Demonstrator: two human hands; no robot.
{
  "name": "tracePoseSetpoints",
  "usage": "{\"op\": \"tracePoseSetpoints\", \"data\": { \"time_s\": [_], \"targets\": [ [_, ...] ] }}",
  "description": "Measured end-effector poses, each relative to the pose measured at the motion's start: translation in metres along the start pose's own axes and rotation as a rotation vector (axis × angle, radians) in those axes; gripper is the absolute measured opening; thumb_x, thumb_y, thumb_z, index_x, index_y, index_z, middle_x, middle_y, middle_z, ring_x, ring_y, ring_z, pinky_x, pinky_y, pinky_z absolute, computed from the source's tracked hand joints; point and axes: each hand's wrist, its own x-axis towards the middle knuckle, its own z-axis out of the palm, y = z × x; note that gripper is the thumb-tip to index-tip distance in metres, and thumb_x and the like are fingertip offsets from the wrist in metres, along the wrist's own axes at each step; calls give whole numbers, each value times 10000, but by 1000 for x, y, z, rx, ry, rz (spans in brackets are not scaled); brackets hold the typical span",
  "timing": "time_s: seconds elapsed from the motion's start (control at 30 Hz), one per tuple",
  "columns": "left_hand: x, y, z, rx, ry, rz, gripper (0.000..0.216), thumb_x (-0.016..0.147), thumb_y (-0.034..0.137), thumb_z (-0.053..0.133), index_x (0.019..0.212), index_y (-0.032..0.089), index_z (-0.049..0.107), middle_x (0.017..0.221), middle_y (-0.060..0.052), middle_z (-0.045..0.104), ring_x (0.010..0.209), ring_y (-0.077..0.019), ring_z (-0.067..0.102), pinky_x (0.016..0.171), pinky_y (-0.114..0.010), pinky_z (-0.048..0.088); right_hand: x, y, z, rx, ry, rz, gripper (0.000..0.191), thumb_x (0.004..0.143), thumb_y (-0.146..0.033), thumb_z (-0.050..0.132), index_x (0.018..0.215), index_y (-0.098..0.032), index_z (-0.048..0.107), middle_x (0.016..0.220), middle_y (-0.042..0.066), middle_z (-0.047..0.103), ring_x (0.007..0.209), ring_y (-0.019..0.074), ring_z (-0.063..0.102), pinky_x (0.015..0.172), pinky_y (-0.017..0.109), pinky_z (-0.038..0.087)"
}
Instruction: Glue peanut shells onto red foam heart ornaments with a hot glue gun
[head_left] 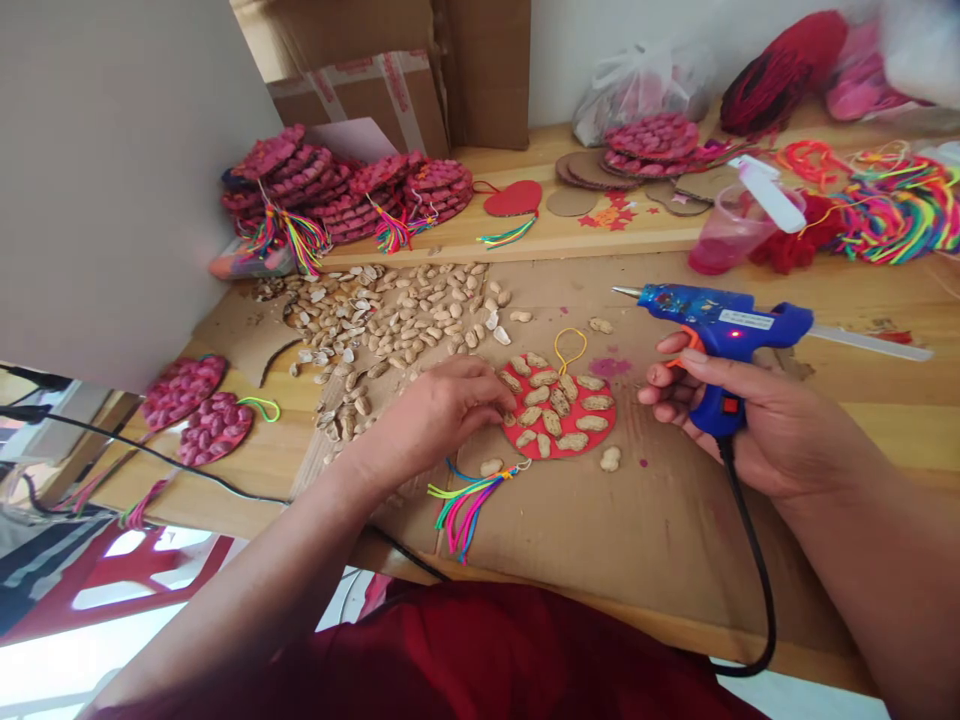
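Observation:
A red disc (559, 408) covered with glued peanut shells lies on a cardboard sheet (660, 520), with a yellow loop at its top and a multicoloured tassel (469, 500) at its lower left. My left hand (442, 410) rests at the disc's left edge, its fingers pinched on a shell there. My right hand (750, 420) grips a blue glue gun (720, 330) to the right of the disc, nozzle pointing left and held above the table. Its black cord hangs down over the table's front edge.
A heap of loose peanut shells (390, 320) lies behind the disc. Stacks of finished pink discs (337, 185) with tassels stand at the back left, two more (199, 410) at the left edge. Coloured cords (892, 210), a pink cup (724, 235), yarn and cardboard boxes fill the back.

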Motion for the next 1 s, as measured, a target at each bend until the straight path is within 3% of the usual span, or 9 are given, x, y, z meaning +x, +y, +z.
{"op": "tracePoseSetpoints", "data": {
  "time_s": [1.0],
  "targets": [
    [-2,-7,6,33,81,15,125,957,144,613,998,201,716,995,-28,687,965,-155,630,886,-298,502,2,0,0,2,-4,5,284,648,-330,883,858,-222,725,729,20,693,670,167,715,527,162,561]
  ]
}}
